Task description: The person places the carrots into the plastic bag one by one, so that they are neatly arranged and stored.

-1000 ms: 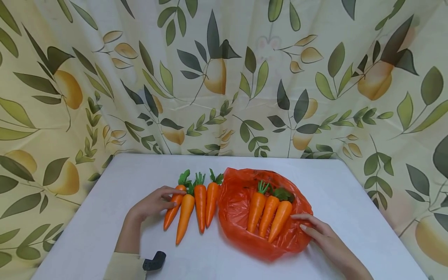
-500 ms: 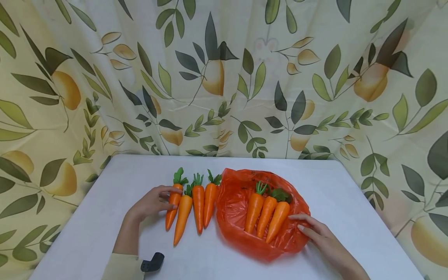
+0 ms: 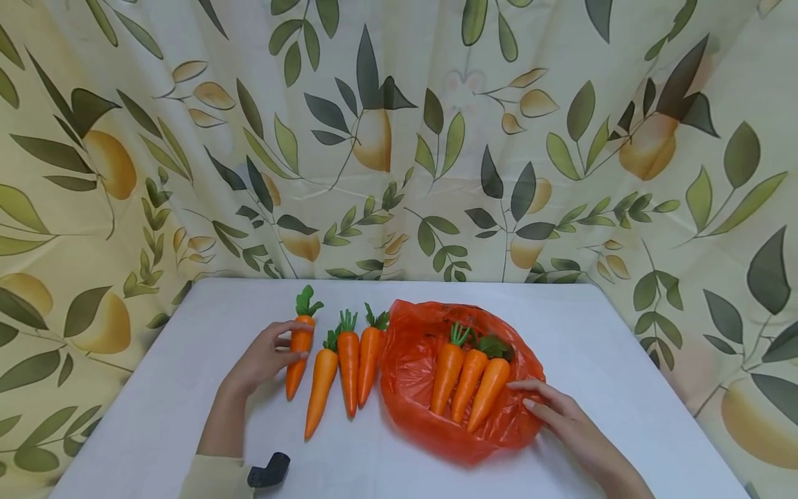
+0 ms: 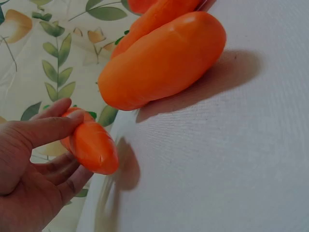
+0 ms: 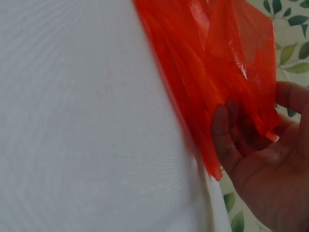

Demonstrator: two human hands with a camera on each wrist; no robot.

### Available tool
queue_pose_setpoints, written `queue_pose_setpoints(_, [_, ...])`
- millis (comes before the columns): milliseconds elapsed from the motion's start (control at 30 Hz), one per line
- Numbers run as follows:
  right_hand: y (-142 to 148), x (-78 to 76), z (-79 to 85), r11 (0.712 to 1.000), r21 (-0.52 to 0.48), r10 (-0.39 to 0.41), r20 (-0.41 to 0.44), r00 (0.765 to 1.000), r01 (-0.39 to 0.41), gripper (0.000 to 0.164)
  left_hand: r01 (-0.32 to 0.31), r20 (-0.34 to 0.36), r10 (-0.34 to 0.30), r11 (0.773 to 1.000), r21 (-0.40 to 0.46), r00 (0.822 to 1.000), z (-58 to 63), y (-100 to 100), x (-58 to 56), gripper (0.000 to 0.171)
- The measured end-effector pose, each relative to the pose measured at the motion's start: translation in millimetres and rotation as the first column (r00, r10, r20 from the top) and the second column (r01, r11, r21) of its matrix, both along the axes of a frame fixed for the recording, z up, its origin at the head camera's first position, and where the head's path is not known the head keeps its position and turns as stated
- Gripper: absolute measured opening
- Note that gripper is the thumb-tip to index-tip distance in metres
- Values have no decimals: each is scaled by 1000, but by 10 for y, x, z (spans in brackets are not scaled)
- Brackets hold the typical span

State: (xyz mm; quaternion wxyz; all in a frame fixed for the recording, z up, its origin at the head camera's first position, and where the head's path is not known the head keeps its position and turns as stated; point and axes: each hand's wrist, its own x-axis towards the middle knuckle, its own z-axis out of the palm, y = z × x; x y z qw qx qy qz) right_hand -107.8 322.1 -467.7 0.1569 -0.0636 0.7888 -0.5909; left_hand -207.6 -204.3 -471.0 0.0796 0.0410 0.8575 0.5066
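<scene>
At the left of the head view, my left hand (image 3: 264, 357) pinches an orange carrot (image 3: 301, 339) with a leafy green top between thumb and fingers. The left wrist view shows this carrot's tip (image 4: 101, 154) pointing toward the camera, a shadow beneath it. Right of it lie three more carrots, the nearest one (image 3: 321, 388) lighter orange, then another (image 3: 349, 371) and a third (image 3: 370, 360) against the bag. A red plastic bag (image 3: 408, 423), spread wide, has three carrots (image 3: 469, 381) inside. My right hand (image 3: 567, 416) holds the bag's right edge (image 5: 260, 92) between thumb and fingers.
All of this stands on a white-covered table (image 3: 374, 457). Behind it hangs a curtain (image 3: 424, 173) printed with fruit and leaves. A black device (image 3: 269, 471) sits by the left sleeve (image 3: 215, 478).
My left hand has moved left with the leftmost carrot, which now lies apart from the others and stands more upright in view. The right hand stays at the bag's edge.
</scene>
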Motion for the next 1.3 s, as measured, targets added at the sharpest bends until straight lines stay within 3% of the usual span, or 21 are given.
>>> queue_pose_setpoints(267, [11, 8, -30, 1000, -9, -5, -12, 1000, 5, 38, 8, -10, -8, 999, 32, 1000, 26, -7, 2, 45])
queue_pose_setpoints(667, [-13, -11, -5, 990, 19, -140, 6, 990, 140, 36, 27, -38, -25, 997, 65, 999, 133, 40, 9, 44])
queue_pose_setpoints(1000, [-3, -20, 16, 991, 22, -133, -45, 990, 134, 34, 62, -47, -57, 990, 126, 997, 268, 239, 34, 42])
queue_pose_setpoints(1300, [-13, -7, -5, 991, -4, -133, -17, 991, 133, 35, 95, -67, -88, 989, 111, 994, 417, 339, 3, 43])
